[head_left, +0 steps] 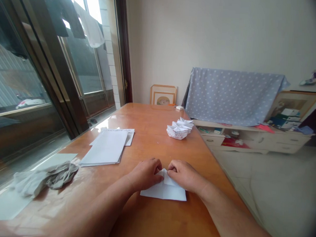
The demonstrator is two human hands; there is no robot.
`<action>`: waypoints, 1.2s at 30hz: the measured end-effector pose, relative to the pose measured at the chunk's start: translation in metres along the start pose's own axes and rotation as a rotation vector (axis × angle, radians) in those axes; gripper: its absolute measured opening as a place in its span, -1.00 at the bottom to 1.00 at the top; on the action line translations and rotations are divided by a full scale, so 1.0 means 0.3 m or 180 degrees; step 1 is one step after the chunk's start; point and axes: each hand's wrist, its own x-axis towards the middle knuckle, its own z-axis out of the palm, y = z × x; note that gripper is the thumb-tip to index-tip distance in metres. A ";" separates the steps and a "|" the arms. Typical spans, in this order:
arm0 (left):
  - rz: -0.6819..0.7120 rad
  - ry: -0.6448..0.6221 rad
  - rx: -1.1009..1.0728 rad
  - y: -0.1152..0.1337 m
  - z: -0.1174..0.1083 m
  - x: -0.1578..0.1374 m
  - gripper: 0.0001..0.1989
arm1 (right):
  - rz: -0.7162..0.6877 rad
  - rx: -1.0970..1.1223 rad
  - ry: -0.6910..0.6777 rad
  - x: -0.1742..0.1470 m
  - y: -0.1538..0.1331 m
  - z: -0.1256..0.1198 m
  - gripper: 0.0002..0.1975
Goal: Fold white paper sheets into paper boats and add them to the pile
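A white sheet of paper point(164, 193) lies on the wooden table close to me, its top corners folded in to a point and a crease running down its middle. My left hand point(147, 172) is closed on the left folded edge, with thumb and fingers pressed together near the tip. On the opposite side, my right hand point(184, 174) pinches the right flap in the same way. Folded paper boats point(177, 130) sit in a nested cluster farther up the table. To the left rests a stack of white paper sheets point(104, 149).
Crumpled grey and white cloth gloves point(61, 175) lie at the left table edge beside a pale sheet point(7, 208). A small white box point(179, 108) stands at the far end. Right of the table is a low cabinet point(262, 141) under a spotted blue cloth point(230, 95).
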 end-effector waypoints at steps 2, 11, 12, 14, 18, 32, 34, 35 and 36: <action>-0.0058 -0.0038 0.0084 0.005 -0.011 -0.008 -0.79 | 0.0023 0.0077 -0.0003 0.001 0.005 0.004 -0.89; -0.0268 -0.0248 0.0207 0.037 -0.035 -0.032 -0.76 | 0.0136 0.0187 -0.0016 0.005 0.014 0.018 -0.87; -0.0275 -0.0246 0.0184 0.037 -0.034 -0.032 -0.75 | 0.0161 0.0226 -0.0044 0.003 0.012 0.019 -0.87; -0.0286 -0.0231 0.0152 0.036 -0.034 -0.032 -0.73 | 0.0243 0.0384 -0.0121 -0.003 0.004 0.018 -0.85; -0.0267 -0.0218 0.0040 0.030 -0.038 -0.035 -0.71 | 0.0539 0.1012 -0.0418 -0.021 -0.029 -0.001 -0.74; -0.0205 -0.0178 -0.1371 -0.019 -0.022 -0.017 -0.77 | 0.0350 0.2336 -0.0536 -0.032 -0.059 -0.037 -0.43; -0.0255 -0.0241 -0.1842 -0.022 -0.034 -0.016 -0.74 | 0.0238 0.2396 -0.0421 -0.031 -0.062 -0.050 -0.48; -0.0261 -0.0268 -0.2025 -0.021 -0.041 -0.017 -0.71 | 0.0187 0.2373 -0.0370 -0.031 -0.064 -0.054 -0.52; -0.0264 -0.0288 -0.2154 -0.018 -0.048 -0.018 -0.68 | 0.0146 0.2320 -0.0318 -0.030 -0.066 -0.057 -0.56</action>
